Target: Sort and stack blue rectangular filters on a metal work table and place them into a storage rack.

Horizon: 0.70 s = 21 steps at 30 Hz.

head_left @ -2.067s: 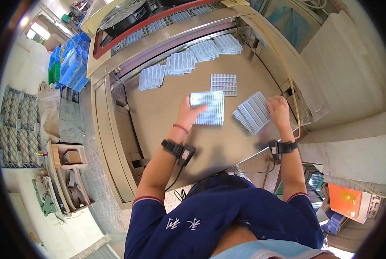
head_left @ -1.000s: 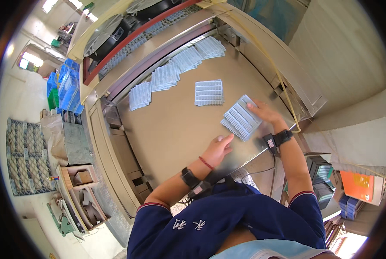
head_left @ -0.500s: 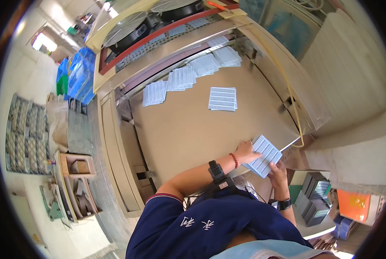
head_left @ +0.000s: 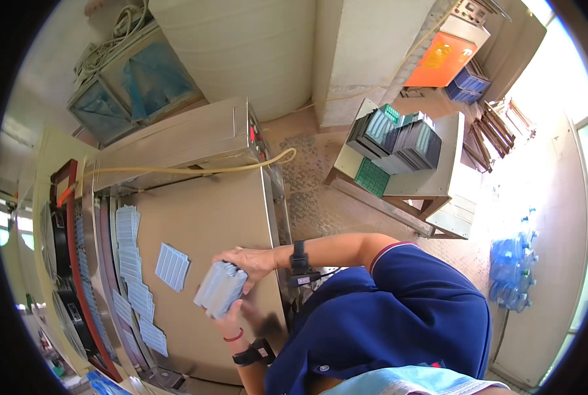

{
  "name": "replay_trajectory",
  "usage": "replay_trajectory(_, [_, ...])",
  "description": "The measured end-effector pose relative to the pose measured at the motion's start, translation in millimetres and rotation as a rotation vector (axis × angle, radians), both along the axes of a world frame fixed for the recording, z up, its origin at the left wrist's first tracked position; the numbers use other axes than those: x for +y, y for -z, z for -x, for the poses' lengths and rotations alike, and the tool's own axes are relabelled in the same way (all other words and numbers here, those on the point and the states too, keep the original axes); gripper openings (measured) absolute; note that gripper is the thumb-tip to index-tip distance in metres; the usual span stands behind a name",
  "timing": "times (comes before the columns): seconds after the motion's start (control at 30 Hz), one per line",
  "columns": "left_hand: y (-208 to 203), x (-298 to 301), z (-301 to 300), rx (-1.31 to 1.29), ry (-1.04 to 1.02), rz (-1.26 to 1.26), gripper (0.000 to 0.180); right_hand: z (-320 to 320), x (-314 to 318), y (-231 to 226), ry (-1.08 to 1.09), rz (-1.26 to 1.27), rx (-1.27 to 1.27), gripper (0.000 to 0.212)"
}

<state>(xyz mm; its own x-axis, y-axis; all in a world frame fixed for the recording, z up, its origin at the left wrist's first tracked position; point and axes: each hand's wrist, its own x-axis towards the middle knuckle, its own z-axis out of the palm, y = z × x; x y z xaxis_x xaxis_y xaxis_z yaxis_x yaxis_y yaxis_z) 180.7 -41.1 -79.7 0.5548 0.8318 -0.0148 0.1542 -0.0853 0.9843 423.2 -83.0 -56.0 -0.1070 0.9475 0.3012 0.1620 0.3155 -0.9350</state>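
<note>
Between my hands is a stack of pale blue, ribbed plates (head_left: 220, 287), tilted above the flat brown machine bed. My right hand (head_left: 254, 262) is wrapped round its far end and side. My left hand (head_left: 228, 320), with a red beaded bracelet at the wrist, grips the near end. Just left of the held stack, a small pile of similar plates (head_left: 173, 266) lies on the brown bed (head_left: 195, 217). More plates (head_left: 136, 276) lie overlapping in a row along the bed's left side.
A yellow hose (head_left: 195, 170) runs along the machine's metal side panel (head_left: 175, 135). Beyond the bed stands a table (head_left: 448, 158) with dark stacked panels (head_left: 417, 146) and green trays (head_left: 371, 176). Large blue water bottles (head_left: 512, 266) stand at the right wall.
My view has turned to the right, bringing the table and bottles into sight. The plates in my hands have moved over the bed, closer to the small pile, and now show edge-on.
</note>
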Motion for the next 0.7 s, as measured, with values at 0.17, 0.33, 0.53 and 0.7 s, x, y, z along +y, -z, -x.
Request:
replay_trajectory(0.17, [-2.8, -0.3, -19.3, -0.038, -0.110, -0.375, 0.096, 5.0, 4.3, 7.3, -0.053, 0.044, -0.220, 0.117])
replay_trajectory(0.33, [43.2, -3.9, 11.0, -0.123, -0.147, -0.269, 0.086, 22.6, 1.2, 7.2, -0.023, -0.074, -0.022, 0.129])
replay_trajectory(0.53, [33.4, -5.5, -4.7, -0.018, -0.186, -0.211, 0.075, 14.5, 4.9, 12.6, -0.041, -0.049, 0.019, 0.113])
replay_trajectory(0.7, [40.2, -5.6, 5.9, 0.054, -0.210, -0.253, 0.083, 17.5, 6.5, 11.2, -0.022, -0.017, -0.116, 0.090])
